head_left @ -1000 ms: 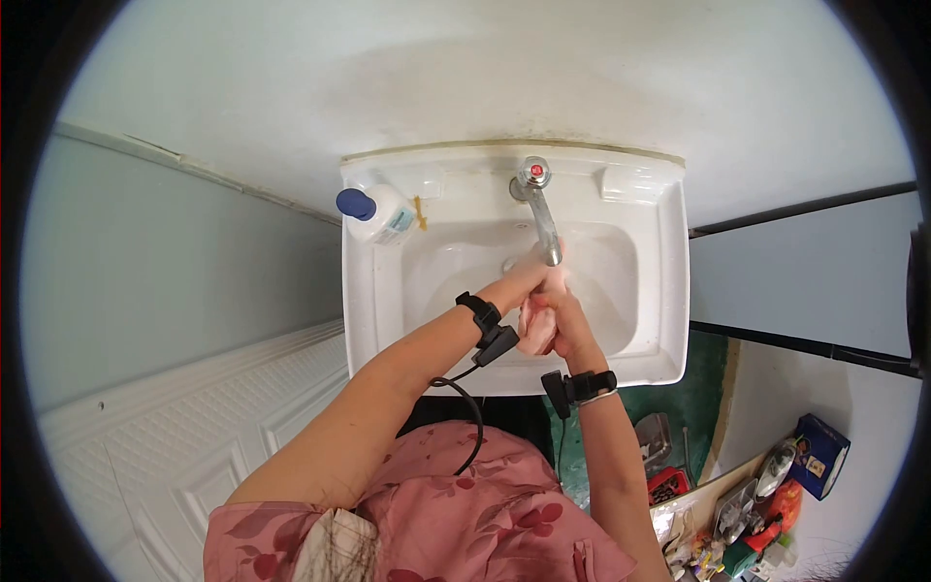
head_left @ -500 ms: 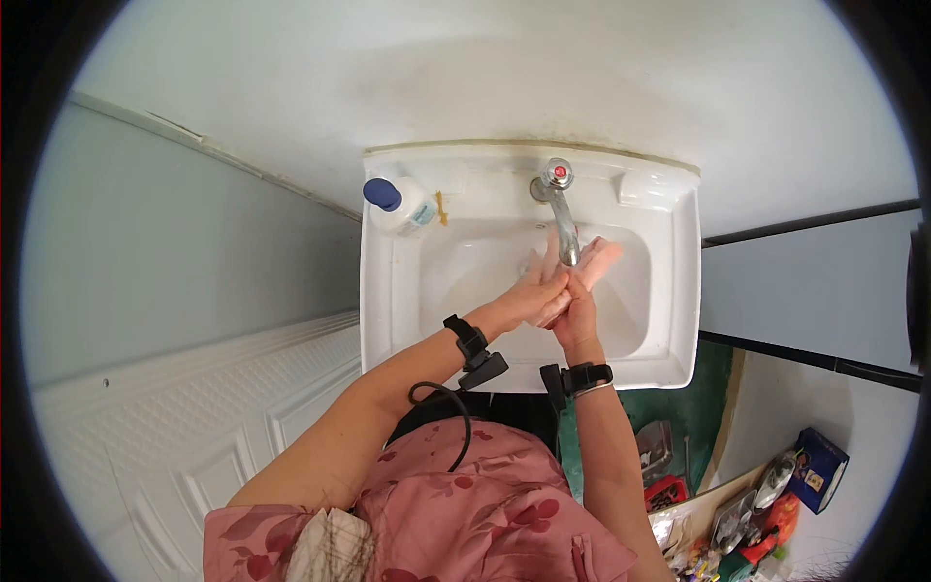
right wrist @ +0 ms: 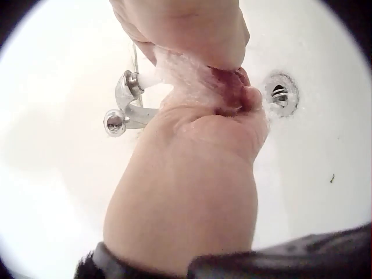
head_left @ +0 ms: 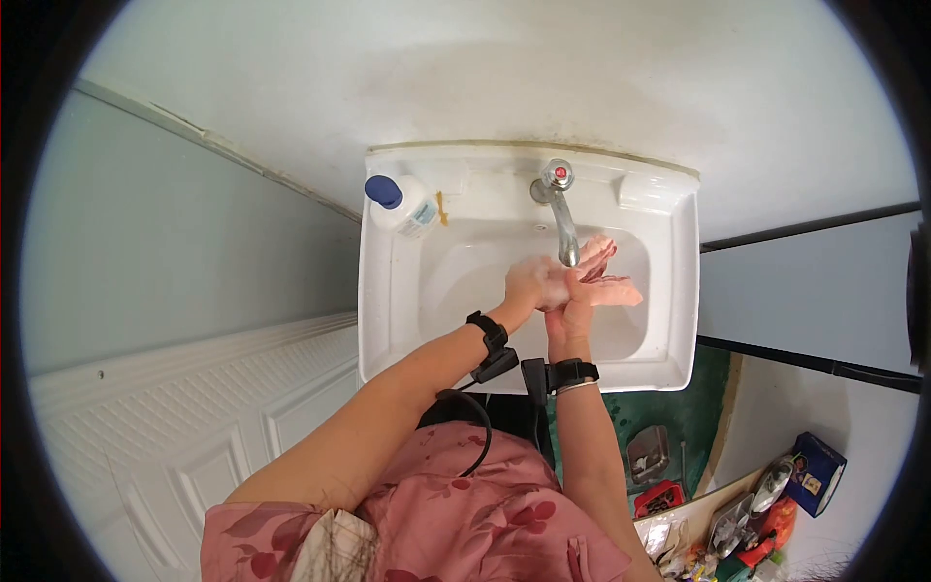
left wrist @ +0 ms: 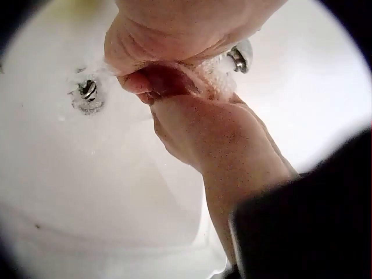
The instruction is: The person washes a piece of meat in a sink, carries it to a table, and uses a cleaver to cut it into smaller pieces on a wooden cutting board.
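A slab of raw meat, pale pink outside with red showing in its fold, hangs over the basin just below the tap. My right hand grips its near part, and the slab's two flaps stick out to the right. My left hand is blurred and curls around the left part of the meat. In the left wrist view, dark red meat shows between both hands. Water runs from the tap over the meat in the right wrist view.
The white sink stands against the wall. A white pump bottle with a blue top sits on its back left corner. The drain lies below the hands. A blue box and assorted items fill the lower right.
The meat has turned, and its flaps now spread to the right of the tap. My left hand has moved over the meat's left part, while my right hand stays below the tap.
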Demonstrator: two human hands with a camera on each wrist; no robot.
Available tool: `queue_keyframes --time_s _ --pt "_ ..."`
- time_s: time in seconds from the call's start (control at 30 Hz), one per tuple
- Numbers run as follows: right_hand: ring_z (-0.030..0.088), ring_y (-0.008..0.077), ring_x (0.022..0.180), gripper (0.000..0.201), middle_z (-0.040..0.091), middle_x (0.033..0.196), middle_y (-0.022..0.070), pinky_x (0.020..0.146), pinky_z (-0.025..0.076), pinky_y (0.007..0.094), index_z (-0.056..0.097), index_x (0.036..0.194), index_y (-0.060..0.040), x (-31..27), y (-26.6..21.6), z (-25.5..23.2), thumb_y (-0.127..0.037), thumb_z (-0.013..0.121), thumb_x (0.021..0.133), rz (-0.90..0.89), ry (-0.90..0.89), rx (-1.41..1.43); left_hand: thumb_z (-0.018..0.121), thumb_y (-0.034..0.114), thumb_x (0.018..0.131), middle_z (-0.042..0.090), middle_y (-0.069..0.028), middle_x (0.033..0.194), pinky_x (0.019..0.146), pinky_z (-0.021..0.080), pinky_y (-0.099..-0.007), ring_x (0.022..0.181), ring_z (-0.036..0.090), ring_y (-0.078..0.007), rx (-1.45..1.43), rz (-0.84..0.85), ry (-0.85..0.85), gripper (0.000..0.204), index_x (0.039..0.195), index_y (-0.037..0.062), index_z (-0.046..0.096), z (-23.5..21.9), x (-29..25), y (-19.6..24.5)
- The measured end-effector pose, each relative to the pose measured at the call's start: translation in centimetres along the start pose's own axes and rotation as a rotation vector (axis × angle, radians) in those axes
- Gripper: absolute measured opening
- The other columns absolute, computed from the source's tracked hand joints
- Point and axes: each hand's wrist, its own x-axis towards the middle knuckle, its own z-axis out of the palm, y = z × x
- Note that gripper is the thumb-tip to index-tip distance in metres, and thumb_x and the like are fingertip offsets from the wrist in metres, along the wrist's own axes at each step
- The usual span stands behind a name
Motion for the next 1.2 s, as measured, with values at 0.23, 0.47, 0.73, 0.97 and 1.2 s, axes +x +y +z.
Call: queue_keyframes --time_s 0.23,0.47,0.73,0.97,1.2 --pt "0.059 0.027 0.097 0.043 0.058 0.106 0.0126 0.083 0.05 0.0401 0.046 0.118 0.0007 0.2 -0.6 -0.8 -0.015 0.063 0.081 0.011 -0.009 -0.027 0.055 0.018 0.085 0.062 -0.013 0.095 0.076 0.048 -0.0332 0.091 0.06 -0.0199 -0.487 -0.146 0.217 0.029 0.106 -0.0013 0.058 2.7 -0.5 -1.6" --pt "0.059 0.0239 0.087 0.042 0.055 0.098 0.0096 0.075 0.051 0.0379 0.047 0.113 0.0012 -0.6 -1.0 -0.5 -0.005 0.066 0.076 0.067 0.061 0.016 0.058 0.019 0.086 0.061 -0.0091 0.102 0.08 0.048 -0.0399 0.091 0.06 -0.0195 -1.302 -0.507 -0.527 0.033 0.114 0.0018 0.054 -0.8 -2.2 0.2" --pt "0.055 0.0217 0.103 0.041 0.056 0.11 0.0089 0.09 0.045 0.0349 0.048 0.117 0.0018 -1.2 -1.4 0.1 -0.012 0.063 0.081 0.0 0.029 -0.04 0.066 0.034 0.083 0.06 -0.0097 0.103 0.079 0.052 -0.039 0.091 0.062 -0.0224 -0.969 -0.401 -0.659 0.05 0.116 0.0 0.051 -2.1 0.6 -1.1" --pt "0.054 0.0215 0.106 0.041 0.056 0.112 0.0075 0.092 0.043 0.0347 0.047 0.119 0.0003 -2.4 -2.6 -0.7 -0.014 0.06 0.083 0.182 -0.084 0.028 0.065 0.042 0.082 0.057 -0.0095 0.11 0.081 0.051 -0.036 0.099 0.059 -0.0189 -0.803 -0.475 -0.88 0.058 0.119 0.0012 0.047 -2.9 1.5 0.4" --pt "0.054 0.0228 0.103 0.042 0.055 0.111 0.0095 0.089 0.045 0.0355 0.047 0.118 0.001 -2.9 -3.2 -1.9 -0.006 0.057 0.078 0.26 -0.168 -0.155 0.065 0.028 0.085 0.057 -0.0071 0.107 0.081 0.048 -0.0281 0.096 0.056 -0.015 -1.026 -0.34 -0.787 0.046 0.119 0.0034 0.047 -0.6 0.8 -0.9"
